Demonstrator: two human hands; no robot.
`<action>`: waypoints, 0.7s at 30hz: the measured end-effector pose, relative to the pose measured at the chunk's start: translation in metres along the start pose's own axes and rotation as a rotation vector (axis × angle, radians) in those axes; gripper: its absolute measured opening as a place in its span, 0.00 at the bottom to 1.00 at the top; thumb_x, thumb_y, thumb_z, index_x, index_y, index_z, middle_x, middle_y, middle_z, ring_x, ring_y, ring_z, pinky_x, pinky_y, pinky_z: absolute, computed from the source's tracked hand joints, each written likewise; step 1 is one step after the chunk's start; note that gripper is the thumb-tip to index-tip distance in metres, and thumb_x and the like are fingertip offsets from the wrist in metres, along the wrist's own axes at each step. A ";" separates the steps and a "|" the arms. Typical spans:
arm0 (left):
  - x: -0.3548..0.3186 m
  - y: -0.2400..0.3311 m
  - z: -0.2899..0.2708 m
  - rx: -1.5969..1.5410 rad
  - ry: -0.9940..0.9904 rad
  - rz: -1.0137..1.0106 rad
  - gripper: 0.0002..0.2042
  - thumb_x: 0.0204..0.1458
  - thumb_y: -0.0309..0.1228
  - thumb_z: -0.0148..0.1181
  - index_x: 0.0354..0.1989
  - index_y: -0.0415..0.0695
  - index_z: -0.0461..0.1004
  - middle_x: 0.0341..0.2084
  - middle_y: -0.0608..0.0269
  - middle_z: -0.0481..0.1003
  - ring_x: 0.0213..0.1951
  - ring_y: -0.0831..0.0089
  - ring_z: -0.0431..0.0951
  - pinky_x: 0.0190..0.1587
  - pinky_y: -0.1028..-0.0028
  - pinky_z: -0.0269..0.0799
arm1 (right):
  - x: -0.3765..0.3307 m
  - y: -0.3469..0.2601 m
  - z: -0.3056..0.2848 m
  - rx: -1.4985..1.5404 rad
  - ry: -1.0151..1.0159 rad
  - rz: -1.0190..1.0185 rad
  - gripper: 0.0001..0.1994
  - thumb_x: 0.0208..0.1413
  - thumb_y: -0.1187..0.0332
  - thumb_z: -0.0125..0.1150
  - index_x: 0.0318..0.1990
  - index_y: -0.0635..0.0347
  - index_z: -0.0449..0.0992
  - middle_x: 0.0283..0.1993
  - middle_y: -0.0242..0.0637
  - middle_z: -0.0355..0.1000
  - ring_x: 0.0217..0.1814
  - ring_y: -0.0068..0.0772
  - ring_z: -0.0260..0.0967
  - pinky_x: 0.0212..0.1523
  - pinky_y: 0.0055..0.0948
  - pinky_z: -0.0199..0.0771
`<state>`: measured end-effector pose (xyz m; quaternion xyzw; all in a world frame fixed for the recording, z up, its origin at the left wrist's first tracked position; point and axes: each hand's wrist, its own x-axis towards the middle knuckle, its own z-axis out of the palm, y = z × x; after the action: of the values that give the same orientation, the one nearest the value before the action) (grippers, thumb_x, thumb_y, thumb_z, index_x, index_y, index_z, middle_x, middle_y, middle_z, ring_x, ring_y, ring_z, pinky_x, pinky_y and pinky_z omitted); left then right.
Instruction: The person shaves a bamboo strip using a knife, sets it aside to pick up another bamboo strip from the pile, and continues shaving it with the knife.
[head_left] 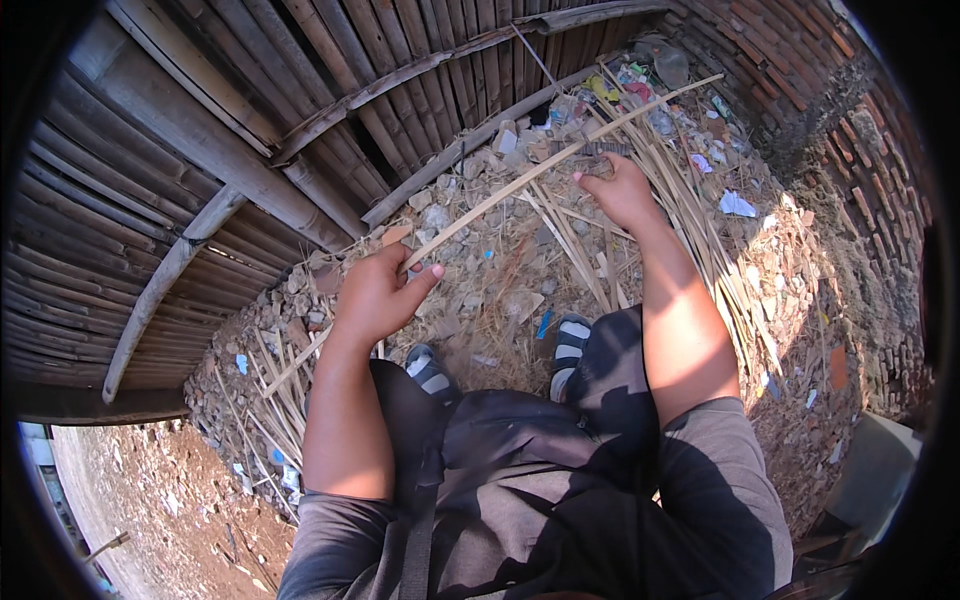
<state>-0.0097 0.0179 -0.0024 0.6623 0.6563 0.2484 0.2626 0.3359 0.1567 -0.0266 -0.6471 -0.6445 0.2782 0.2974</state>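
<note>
A long pale bamboo strip (505, 192) runs slantwise in front of me, from beside my left forearm up to the far right. My left hand (378, 292) is closed around it toward its near end, thumb stretched along the front. Beside the strip's farther part is my right hand (622, 195), its fingers bent and its thumb pointing left. A dark, narrow piece (590, 147) shows by those fingers; its kind is unclear, and the hand partly hides it. Below the right hand lie more split bamboo strips (690, 215) in a loose bundle.
Rubble and straw (470, 300) cover the ground around my sandalled feet (570, 350). A bamboo slat wall (200, 200) leans at the left, a brick wall (760, 60) stands at the right. Litter (665, 65) gathers in the far corner. Other strips (275, 400) lie left of me.
</note>
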 end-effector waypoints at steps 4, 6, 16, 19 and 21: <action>0.002 0.000 0.006 -0.009 0.008 0.011 0.23 0.53 0.51 0.71 0.33 0.38 0.78 0.15 0.57 0.71 0.20 0.63 0.74 0.27 0.63 0.68 | -0.007 -0.011 0.001 0.049 0.037 -0.045 0.29 0.52 0.53 0.74 0.57 0.63 0.79 0.38 0.48 0.82 0.41 0.43 0.81 0.47 0.38 0.77; 0.003 -0.005 0.010 -0.052 0.022 -0.003 0.23 0.53 0.50 0.71 0.34 0.38 0.78 0.15 0.58 0.71 0.20 0.64 0.73 0.27 0.64 0.68 | -0.016 -0.038 0.008 -0.095 -0.100 0.004 0.26 0.52 0.54 0.73 0.54 0.60 0.81 0.37 0.51 0.81 0.42 0.49 0.81 0.47 0.43 0.77; 0.000 -0.003 0.004 -0.073 0.016 -0.031 0.23 0.52 0.49 0.72 0.34 0.38 0.78 0.16 0.60 0.70 0.20 0.69 0.70 0.27 0.67 0.67 | -0.024 -0.040 0.028 -0.239 -0.119 -0.385 0.25 0.52 0.55 0.74 0.53 0.60 0.80 0.36 0.54 0.80 0.42 0.54 0.80 0.44 0.45 0.77; 0.001 -0.009 0.004 -0.063 0.029 0.022 0.23 0.53 0.51 0.71 0.33 0.38 0.78 0.16 0.58 0.71 0.21 0.64 0.73 0.28 0.64 0.69 | -0.008 -0.020 0.011 -0.120 -0.062 -0.107 0.31 0.52 0.52 0.73 0.58 0.64 0.78 0.47 0.55 0.81 0.52 0.55 0.79 0.54 0.44 0.77; 0.000 -0.001 -0.001 -0.028 -0.005 -0.005 0.24 0.53 0.52 0.71 0.33 0.38 0.78 0.17 0.56 0.72 0.22 0.62 0.74 0.28 0.63 0.70 | 0.001 -0.001 0.005 -0.131 -0.002 -0.120 0.34 0.52 0.52 0.73 0.61 0.67 0.75 0.50 0.56 0.80 0.54 0.53 0.79 0.57 0.41 0.76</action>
<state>-0.0113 0.0178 -0.0021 0.6576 0.6537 0.2554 0.2739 0.3320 0.1574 -0.0294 -0.6252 -0.6992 0.2177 0.2699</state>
